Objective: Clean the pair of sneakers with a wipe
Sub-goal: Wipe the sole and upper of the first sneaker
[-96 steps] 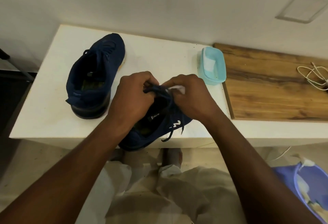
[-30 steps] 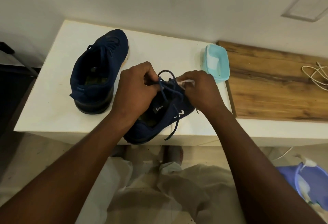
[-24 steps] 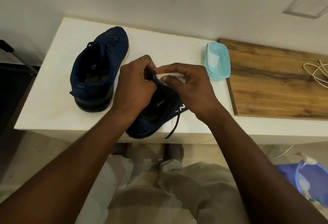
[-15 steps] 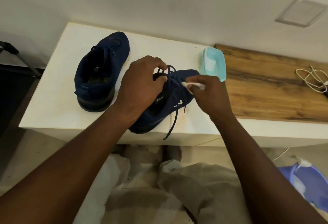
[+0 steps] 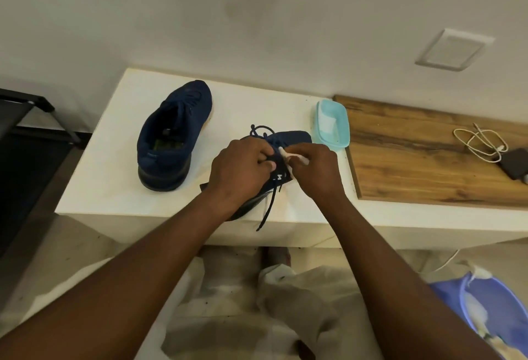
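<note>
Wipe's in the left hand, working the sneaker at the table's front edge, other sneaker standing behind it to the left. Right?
No: the head view shows the wipe pinched in the right hand; the left hand only holds that sneaker. The rest is correct.

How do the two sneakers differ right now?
The far sneaker stands alone, untouched; the near sneaker is gripped by the left hand while the right hand holds a wipe against it. The far sneaker points at the wall; the near sneaker angles right, a lace hanging off the table. Both are navy.
</note>
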